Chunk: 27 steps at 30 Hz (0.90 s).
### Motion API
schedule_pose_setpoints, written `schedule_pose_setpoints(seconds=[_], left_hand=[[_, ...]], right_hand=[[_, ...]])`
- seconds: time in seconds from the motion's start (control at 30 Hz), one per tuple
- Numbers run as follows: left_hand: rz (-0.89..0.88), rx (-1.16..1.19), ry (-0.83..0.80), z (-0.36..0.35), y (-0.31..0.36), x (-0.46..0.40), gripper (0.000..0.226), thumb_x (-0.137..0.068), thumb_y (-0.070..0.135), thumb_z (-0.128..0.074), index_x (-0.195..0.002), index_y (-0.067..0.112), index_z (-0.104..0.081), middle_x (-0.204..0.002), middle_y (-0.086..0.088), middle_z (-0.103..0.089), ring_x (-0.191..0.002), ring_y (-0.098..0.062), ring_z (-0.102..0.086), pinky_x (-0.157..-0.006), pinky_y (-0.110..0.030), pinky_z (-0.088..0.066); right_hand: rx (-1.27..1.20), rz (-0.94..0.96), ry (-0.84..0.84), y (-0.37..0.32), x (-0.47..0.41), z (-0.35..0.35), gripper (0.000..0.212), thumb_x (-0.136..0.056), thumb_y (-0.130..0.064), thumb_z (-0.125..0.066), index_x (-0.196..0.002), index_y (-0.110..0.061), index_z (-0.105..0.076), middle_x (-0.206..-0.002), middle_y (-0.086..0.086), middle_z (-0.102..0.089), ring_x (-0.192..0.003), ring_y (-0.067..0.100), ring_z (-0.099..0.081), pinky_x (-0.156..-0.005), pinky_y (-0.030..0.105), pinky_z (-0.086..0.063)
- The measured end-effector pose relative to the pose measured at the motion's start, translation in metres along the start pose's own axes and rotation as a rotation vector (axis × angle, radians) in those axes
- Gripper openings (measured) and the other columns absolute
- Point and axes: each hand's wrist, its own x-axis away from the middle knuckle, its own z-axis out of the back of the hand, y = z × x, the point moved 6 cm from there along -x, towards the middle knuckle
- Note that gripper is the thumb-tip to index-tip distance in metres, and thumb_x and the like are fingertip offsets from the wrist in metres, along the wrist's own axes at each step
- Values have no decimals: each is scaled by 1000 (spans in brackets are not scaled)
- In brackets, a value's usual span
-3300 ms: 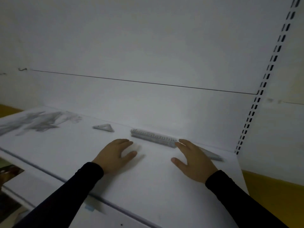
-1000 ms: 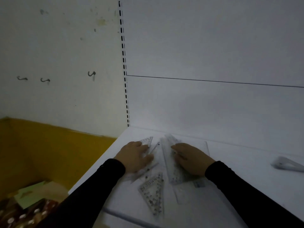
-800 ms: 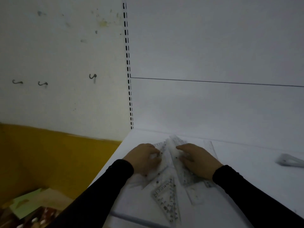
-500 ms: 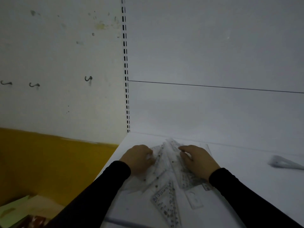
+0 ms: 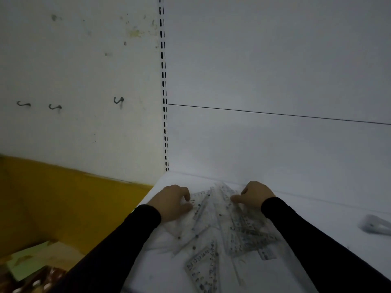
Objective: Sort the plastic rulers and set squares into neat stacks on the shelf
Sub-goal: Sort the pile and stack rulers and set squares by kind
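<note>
The left hand [image 5: 172, 203] rests on the left side of a heap of clear plastic rulers and set squares [image 5: 218, 227], its fingers curled down and thumb drawn in, apparently pinching the edge of a set square [image 5: 200, 198] near the top of the heap; the pieces are transparent and blurred, so exactly which piece it holds cannot be confirmed. The right hand [image 5: 255, 195] sits on the right side of the heap, fingers curled and fingertips pointing inward onto a long ruler [image 5: 227, 196]; whether it grips or only presses that piece cannot be told. Both hands bear on the far end of the heap, close to the back panel. The heap lies on the white shelf [image 5: 317, 218] near its rear left corner, just beside the slotted upright [image 5: 164, 102]. The pieces overlap at mixed angles. One loose set square [image 5: 203, 267] lies nearer the front edge, apart from both hands. A further pale object [image 5: 375, 226] lies well apart at the right; its type is unclear. Step in hand, as judged: gathering and separating the mixed pieces, with no neat stack formed in this heap yet. The next move calls for lifting or sliding one piece free without dragging its neighbours, identifying it as ruler or set square, and squaring its edges against pieces of the same kind.
</note>
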Motion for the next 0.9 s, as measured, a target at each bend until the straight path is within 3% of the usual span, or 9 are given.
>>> schedule_pose_setpoints(seconds=[0.1, 0.27, 0.43, 0.53, 0.6, 0.77, 0.9], left_hand=[[14, -6, 6, 4, 0, 0, 26, -87, 43, -57, -105, 25, -62, -110, 1, -58, -103, -16, -52, -88, -26, -40], [79, 78, 13, 9, 2, 4, 25, -86, 35, -62, -108, 24, -58, -98, 4, -56, -89, -13, -53, -74, -22, -37], [156, 98, -18, 11, 1, 3, 49, -86, 41, -63, -128, 20, -53, -116, -1, -58, -97, -15, -54, -79, -21, -38], [160, 55, -21, 10, 1, 0, 41, -87, 42, -61, -118, 15, -61, -112, -2, -60, -90, -14, -52, -75, -21, -37], [171, 57, -12, 10, 1, -1, 37, -88, 41, -61, -113, 14, -61, -103, 1, -58, -88, -14, -51, -73, -21, -35], [219, 133, -31, 9, -4, -2, 32, -85, 38, -64, -107, 16, -59, -98, 2, -57, -86, -14, -54, -73, -21, -39], [232, 181, -68, 8, -5, -6, 27, -83, 36, -67, -100, 17, -57, -90, 4, -55, -76, -12, -53, -66, -22, -41]], right_hand=[[10, -39, -61, 2, -8, 2, 48, -77, -49, -69, -59, -16, -39, -60, 0, -44, -53, 14, -42, -47, 24, -31], [-94, 71, -8, 3, -13, 10, 43, -81, -28, -70, -50, -17, -41, -46, -5, -39, -46, 12, -38, -48, 23, -28], [-315, 176, 82, 11, -7, 17, 6, -87, -22, -61, -90, -18, -58, -79, -2, -61, -70, 11, -63, -60, 22, -44], [-489, 214, 99, 13, 1, 20, 11, -92, -18, -52, -101, -17, -58, -87, 5, -62, -65, 14, -69, -71, 32, -55], [-519, 251, 86, 10, 7, 20, 13, -95, -20, -48, -105, -20, -56, -93, 7, -60, -63, 15, -69, -67, 31, -55], [-429, 309, 78, 8, 15, 14, 29, -85, -42, -63, -110, -31, -54, -91, -4, -61, -60, 9, -63, -65, 22, -47], [-271, 345, 94, 3, 21, 11, 43, -80, -43, -69, -118, -31, -53, -98, -10, -55, -75, 3, -56, -71, 19, -41]])
